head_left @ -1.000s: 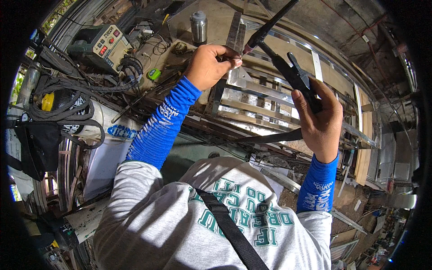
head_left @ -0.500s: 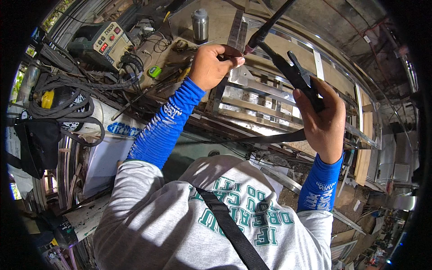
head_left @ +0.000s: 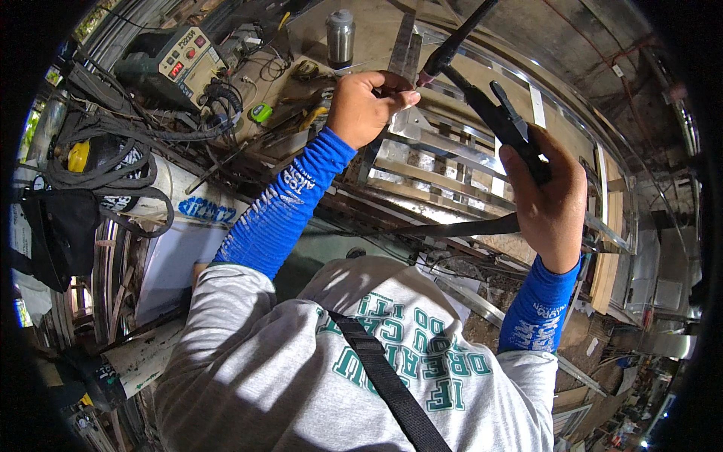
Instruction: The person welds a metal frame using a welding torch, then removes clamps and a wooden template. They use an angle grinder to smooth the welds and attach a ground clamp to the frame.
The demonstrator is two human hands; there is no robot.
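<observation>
My right hand is wrapped round the black handle of a TIG welding torch. The torch's long back cap slants up to the right, and its pinkish nozzle points down toward my left hand. The thumb and fingers of that hand are pinched together just beside the nozzle; whatever lies between them is too small to make out. Beneath the hands, a frame of shiny metal bars lies on the workbench, with a flat metal bar running away from me by my left fingers.
A welding machine with a lit display stands at the far left. Nearby are a metal flask, a green tape measure and scattered hand tools. Coiled dark cable drapes over a white gas cylinder. A dark strap-like hose crosses below the frame.
The view has shifted slightly, and both hands sit a little farther right in it. The torch and left-hand pinch look the same, with the nozzle still close to the left fingertips.
</observation>
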